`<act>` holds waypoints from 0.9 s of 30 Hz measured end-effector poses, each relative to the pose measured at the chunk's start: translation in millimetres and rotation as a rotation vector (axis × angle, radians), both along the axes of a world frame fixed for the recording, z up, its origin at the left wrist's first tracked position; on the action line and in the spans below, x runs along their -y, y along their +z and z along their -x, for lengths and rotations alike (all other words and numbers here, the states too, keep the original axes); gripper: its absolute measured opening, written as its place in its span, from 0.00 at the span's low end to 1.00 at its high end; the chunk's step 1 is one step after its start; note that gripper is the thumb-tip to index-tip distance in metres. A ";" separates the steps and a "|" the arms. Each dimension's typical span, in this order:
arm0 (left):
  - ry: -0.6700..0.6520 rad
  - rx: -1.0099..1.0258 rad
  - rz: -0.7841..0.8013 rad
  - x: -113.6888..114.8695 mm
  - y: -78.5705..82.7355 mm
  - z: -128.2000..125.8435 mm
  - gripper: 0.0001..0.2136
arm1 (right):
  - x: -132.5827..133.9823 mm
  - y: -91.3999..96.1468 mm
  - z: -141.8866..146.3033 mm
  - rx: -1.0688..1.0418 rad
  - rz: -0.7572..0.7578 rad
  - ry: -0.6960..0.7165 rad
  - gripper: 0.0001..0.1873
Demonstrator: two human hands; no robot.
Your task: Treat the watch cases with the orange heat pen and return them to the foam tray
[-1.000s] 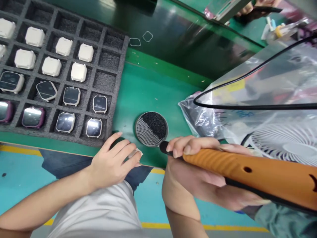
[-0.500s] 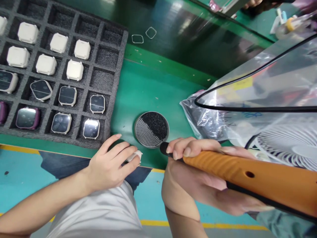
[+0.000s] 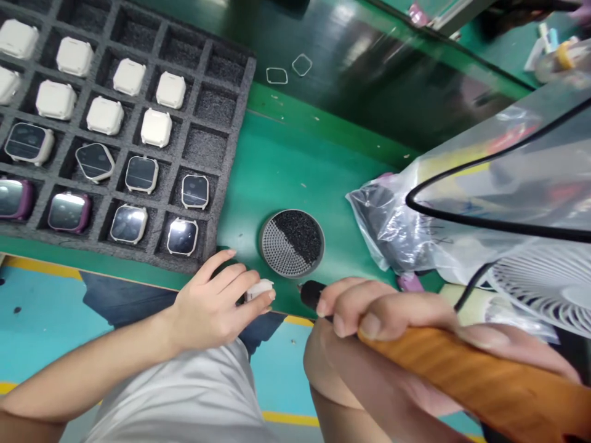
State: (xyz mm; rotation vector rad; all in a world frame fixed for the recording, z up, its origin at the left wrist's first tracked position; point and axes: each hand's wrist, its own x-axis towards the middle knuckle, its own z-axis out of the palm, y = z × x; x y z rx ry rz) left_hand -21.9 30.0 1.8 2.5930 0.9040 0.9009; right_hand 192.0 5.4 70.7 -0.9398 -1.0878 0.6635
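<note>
My left hand (image 3: pixel 217 301) rests at the near edge of the green bench (image 3: pixel 286 160), its fingers closed on a small white watch case (image 3: pixel 259 288). My right hand (image 3: pixel 392 320) grips an orange-handled electric screwdriver (image 3: pixel 462 375). The screwdriver's black tip (image 3: pixel 310 293) points left, a short way right of the white case. A round dish of tiny black screws (image 3: pixel 292 242) sits just beyond both hands.
A dark foam tray (image 3: pixel 217 104) at the left holds several white watch cases and watches with screens. Crinkled clear plastic bags (image 3: pixel 462 203), a black cable (image 3: pixel 484 221) and a white fan (image 3: pixel 545 283) fill the right. Two thin ring gaskets (image 3: pixel 289 71) lie on the dark belt behind.
The screwdriver and my right hand have dropped lower and come nearer the camera. My left hand keeps its hold on the white case at the bench edge.
</note>
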 end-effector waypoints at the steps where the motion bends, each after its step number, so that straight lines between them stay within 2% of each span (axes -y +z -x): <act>1: 0.006 0.008 0.001 0.2 -0.5 -0.4 0.09 | 1.6 -1.8 0.9 0.013 -0.005 0.043 0.34; 4: 0.015 0.027 -0.001 0.4 -2.0 -1.8 0.08 | 6.4 -4.2 3.8 0.024 0.032 0.105 0.34; 8: 0.027 0.025 -0.014 -0.3 -2.3 -3.1 0.07 | 7.9 -3.0 8.5 0.039 0.111 0.145 0.27; 15: 0.032 0.023 -0.015 -0.3 -1.2 -4.3 0.05 | -1.5 -9.0 16.1 -0.006 0.032 0.095 0.35; 17: 0.038 0.019 -0.016 -0.2 -1.3 -4.7 0.05 | 3.9 -7.1 11.2 0.009 0.081 0.108 0.32; 21: 0.046 0.022 -0.017 0.3 -2.0 -5.2 0.05 | 16.0 -1.0 -1.6 0.026 0.233 0.166 0.20; 25: 0.049 0.028 -0.021 1.0 -2.5 -5.3 0.05 | 15.9 -1.9 -2.3 0.040 0.166 0.130 0.24; 27: 0.046 0.028 -0.019 1.2 -2.5 -5.2 0.06 | 15.1 -3.8 0.7 0.053 0.173 0.106 0.22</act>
